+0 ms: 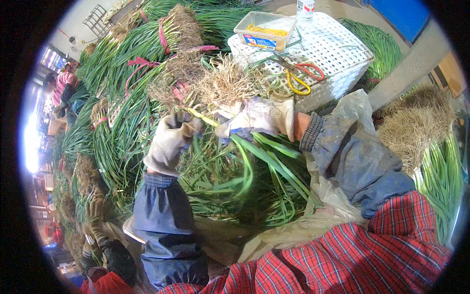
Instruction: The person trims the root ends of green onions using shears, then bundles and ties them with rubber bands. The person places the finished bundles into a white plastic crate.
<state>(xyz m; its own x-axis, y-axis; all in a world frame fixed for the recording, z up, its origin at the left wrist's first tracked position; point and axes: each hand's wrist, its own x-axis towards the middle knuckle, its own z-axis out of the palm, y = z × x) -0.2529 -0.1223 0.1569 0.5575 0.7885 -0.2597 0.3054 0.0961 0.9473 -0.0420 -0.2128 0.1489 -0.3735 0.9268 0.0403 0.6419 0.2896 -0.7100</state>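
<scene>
My right hand, in a soiled white knit glove with blue patches, is closed around a few green onion stalks. Their long green leaves hang down toward my lap. My left hand, gloved too, has its fingers curled beside a yellowish-green stalk that runs toward my right hand. Blur hides whether the left fingers grip it. Just beyond both hands lies a heap of pale, stringy onion roots. Loose onion leaves spread below the hands.
On an upturned white plastic basket sit scissors with red and yellow handles, a clear tub of yellow bands and a bottle. Tied onion bunches pile at left; more stand right. Co-workers are at left.
</scene>
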